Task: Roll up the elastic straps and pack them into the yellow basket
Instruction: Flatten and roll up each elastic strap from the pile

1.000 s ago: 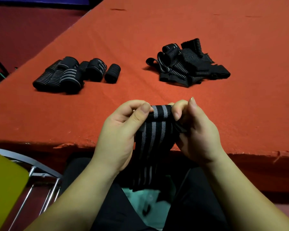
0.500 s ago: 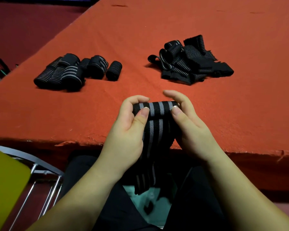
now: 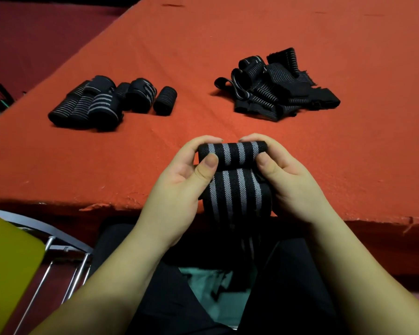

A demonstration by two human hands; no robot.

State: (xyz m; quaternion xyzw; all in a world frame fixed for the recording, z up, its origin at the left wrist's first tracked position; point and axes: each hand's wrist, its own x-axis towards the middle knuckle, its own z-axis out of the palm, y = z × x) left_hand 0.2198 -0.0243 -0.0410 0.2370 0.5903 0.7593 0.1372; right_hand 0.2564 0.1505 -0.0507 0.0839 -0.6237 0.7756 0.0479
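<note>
1. While hanging down past the table edge toward the lap, strap [image 3: 235, 194] gets held at its top end by both hands, black with grey stripes, top already wound into a small roll.
2. Left hand [image 3: 179, 189]: thumb pressed on the near side of the roll, fingers curled over the far side, so gripping the strap.
3. Right hand [image 3: 293, 187]: same deal mirrored, thumb on the front, fingers wrapped over the top, pinching the roll's right end.
4. Off to the lower left, a yellow shape [image 3: 7, 267] next to a metal frame [image 3: 65, 247]; can't tell if that's the basket.
5. Further out on the red table [image 3: 348, 153], left side: rolls [image 3: 107, 102] bunched together, some touching, already wound up.
6. Far right, well apart from those: pile [image 3: 276, 88] of loose straps, tangled, not rolled.
</note>
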